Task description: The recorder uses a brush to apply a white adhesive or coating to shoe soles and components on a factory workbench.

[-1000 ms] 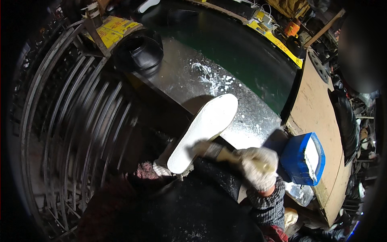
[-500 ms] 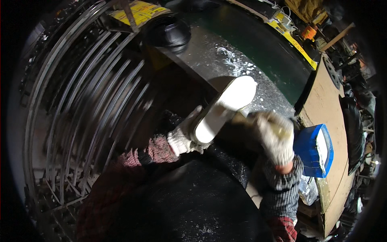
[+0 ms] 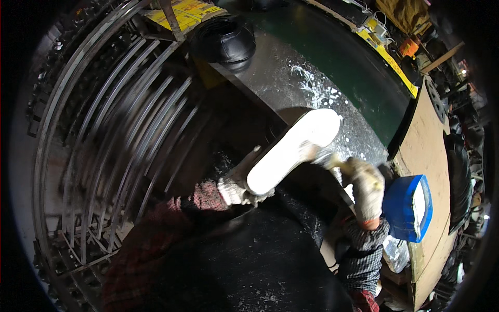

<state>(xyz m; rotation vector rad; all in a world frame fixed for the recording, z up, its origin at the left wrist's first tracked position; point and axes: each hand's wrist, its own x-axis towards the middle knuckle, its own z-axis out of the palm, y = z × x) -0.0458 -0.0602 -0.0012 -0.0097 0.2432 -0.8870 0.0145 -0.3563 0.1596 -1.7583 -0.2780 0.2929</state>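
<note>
A white, sole-shaped piece, long and rounded at both ends, is tilted in front of me, its bright flat face toward me. My left hand, in a whitish knit glove, is closed around its near end from below; part of those fingers is hidden behind it. In a stained glove, my right hand grips a brush, blurred by motion. The brush's bristles meet the right edge of the sole near its middle. Close beside my right hand stands a blue container with white material inside.
Beyond the sole lies a dark worktable spattered with white. A black, shiny round object sits at its left corner. Metal rack bars fill the left. Brown board stretches along the right, with clutter past it.
The brush has shifted from across the sole's middle to its right edge, and my right hand has moved slightly right and down. My left hand keeps its hold on the sole.
</note>
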